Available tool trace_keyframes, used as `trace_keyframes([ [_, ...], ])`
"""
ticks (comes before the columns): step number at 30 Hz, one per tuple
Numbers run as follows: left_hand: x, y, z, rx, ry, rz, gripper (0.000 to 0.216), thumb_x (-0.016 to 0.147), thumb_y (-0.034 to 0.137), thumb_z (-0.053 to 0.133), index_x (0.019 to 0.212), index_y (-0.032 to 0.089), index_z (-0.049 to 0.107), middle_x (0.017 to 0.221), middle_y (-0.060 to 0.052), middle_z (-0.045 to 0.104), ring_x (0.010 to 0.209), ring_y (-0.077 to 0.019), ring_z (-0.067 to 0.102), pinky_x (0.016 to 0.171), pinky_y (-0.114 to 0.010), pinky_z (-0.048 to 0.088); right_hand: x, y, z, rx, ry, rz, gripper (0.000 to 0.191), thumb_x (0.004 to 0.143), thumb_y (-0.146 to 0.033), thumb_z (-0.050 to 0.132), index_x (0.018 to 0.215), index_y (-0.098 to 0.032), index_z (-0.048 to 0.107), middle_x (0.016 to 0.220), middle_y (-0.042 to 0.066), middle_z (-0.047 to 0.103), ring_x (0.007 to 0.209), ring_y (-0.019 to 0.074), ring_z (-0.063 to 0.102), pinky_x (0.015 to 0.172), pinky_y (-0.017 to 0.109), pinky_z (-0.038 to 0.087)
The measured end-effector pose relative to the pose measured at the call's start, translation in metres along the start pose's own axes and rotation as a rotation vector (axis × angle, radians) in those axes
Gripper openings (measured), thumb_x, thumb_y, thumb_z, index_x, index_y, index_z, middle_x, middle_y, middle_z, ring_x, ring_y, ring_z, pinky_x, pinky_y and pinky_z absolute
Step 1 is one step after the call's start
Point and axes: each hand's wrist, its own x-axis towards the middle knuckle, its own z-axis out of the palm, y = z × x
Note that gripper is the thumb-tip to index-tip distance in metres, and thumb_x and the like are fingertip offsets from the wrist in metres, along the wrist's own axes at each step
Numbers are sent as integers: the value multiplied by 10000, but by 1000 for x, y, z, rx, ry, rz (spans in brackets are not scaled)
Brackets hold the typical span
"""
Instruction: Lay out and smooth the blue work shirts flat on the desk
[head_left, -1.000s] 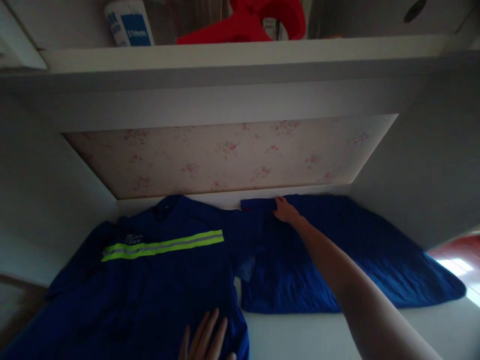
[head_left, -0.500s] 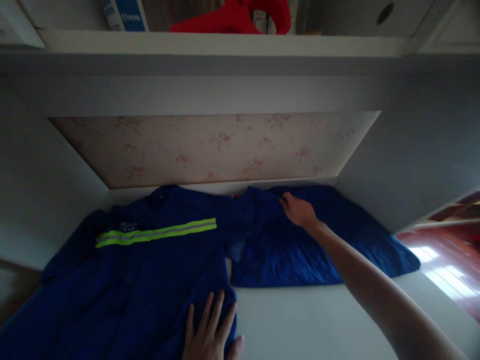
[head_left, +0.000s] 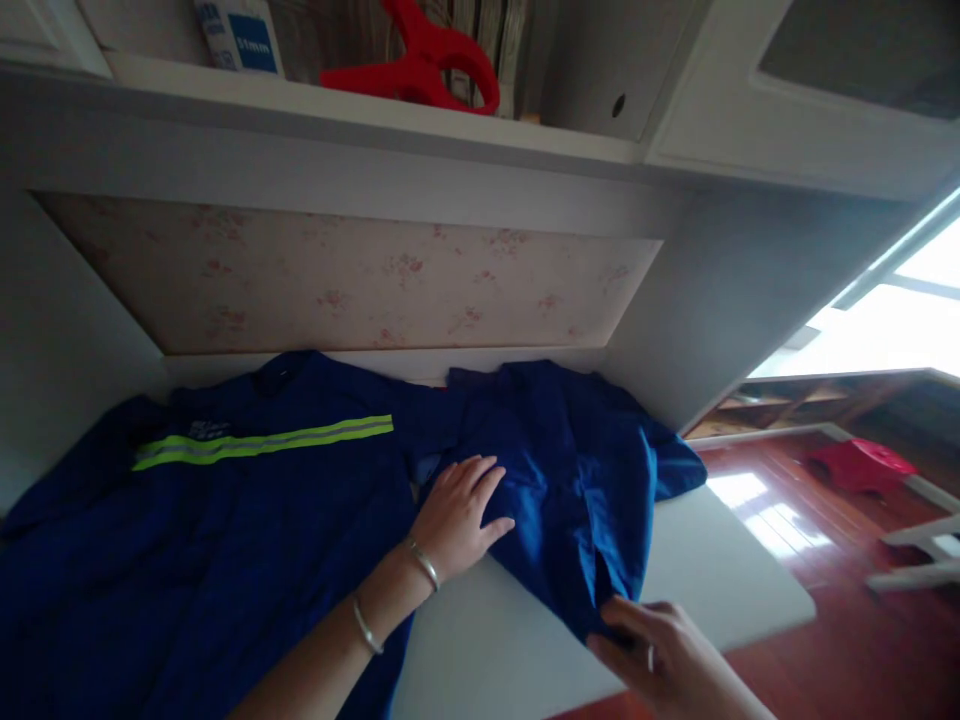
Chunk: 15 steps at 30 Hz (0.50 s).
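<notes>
A dark blue work jacket [head_left: 225, 520] with a yellow-green reflective stripe [head_left: 262, 442] lies spread on a white desk [head_left: 697, 570]. Its right sleeve [head_left: 570, 480] is bunched and folded toward the desk's front. My left hand [head_left: 461, 515], with bracelets at the wrist, lies flat on the cloth where the sleeve meets the body. My right hand [head_left: 660, 655] pinches the sleeve's lower end near the front edge of the desk.
A floral-papered back panel [head_left: 345, 275] and white side walls enclose the desk. On the shelf above stand a red object [head_left: 420, 65] and a white-blue package [head_left: 240, 35]. To the right lies a red wooden floor [head_left: 840, 600] with a red stool [head_left: 855, 465].
My right hand left the back of the desk and drew the sleeve end forward, bunching it. My left hand slid up onto the sleeve's base. The camera has turned right.
</notes>
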Motion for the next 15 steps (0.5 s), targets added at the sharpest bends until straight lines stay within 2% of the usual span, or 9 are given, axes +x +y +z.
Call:
trace_keyframes([
  [2,12,3,18,3,-99,58,588,881,500,657,1393,248,516,1492,-77,519,1395,-292,422,1173,-528,308,-6,2,-8,184,-124,53,331,895,-498,600,705,-244,695,575,8,629,473,156,554,464,261,407],
  [3,15,4,27,11,-133,72,558,884,489,657,1376,258,529,1462,-68,548,1376,-284,439,1174,-531,290,-2,8,-12,260,-90,94,357,903,-528,571,758,-234,712,622,20,656,492,165,576,480,268,434],
  [5,15,3,44,40,-172,72,424,903,408,646,1294,255,589,1325,-65,638,1268,-261,522,1143,-512,311,22,28,-21,289,166,216,418,898,-588,531,930,-216,719,774,55,712,592,199,643,565,306,506],
  [7,13,1,57,66,-179,51,251,923,278,600,1162,226,654,1147,-74,687,1127,-244,583,1060,-473,383,58,54,-23,107,477,298,477,860,-606,558,1084,-203,680,982,101,722,819,253,687,724,365,544],
  [8,12,0,62,73,-176,42,196,928,217,563,1087,207,676,1079,-83,689,1073,-243,594,1009,-457,414,77,67,-22,-33,544,299,506,852,-581,574,1171,-196,652,1136,131,692,989,284,665,830,400,532],
  [10,10,0,68,75,-161,26,213,927,125,488,960,181,691,999,-99,682,1012,-245,600,927,-439,445,112,86,-16,-301,537,302,576,859,-520,585,1326,-183,575,1373,169,570,1245,332,534,994,479,448],
  [11,10,0,70,72,-149,18,239,927,101,463,918,178,689,974,-101,679,993,-245,603,903,-434,451,127,92,-13,-387,505,309,585,873,-499,577,1363,-179,554,1413,177,537,1292,351,487,1029,520,406],
  [13,11,1,71,50,-117,1,263,941,104,445,875,187,686,946,-89,681,961,-237,609,877,-421,460,148,98,-9,-446,464,321,499,917,-471,525,1315,-180,604,1348,179,585,1266,374,496,1026,580,372],
  [15,12,4,66,11,-75,-20,248,971,158,450,905,202,685,983,-71,691,961,-220,616,877,-393,471,157,101,-9,-403,471,298,400,959,-429,450,1165,-182,688,1194,162,657,1165,357,561,991,575,391],
])
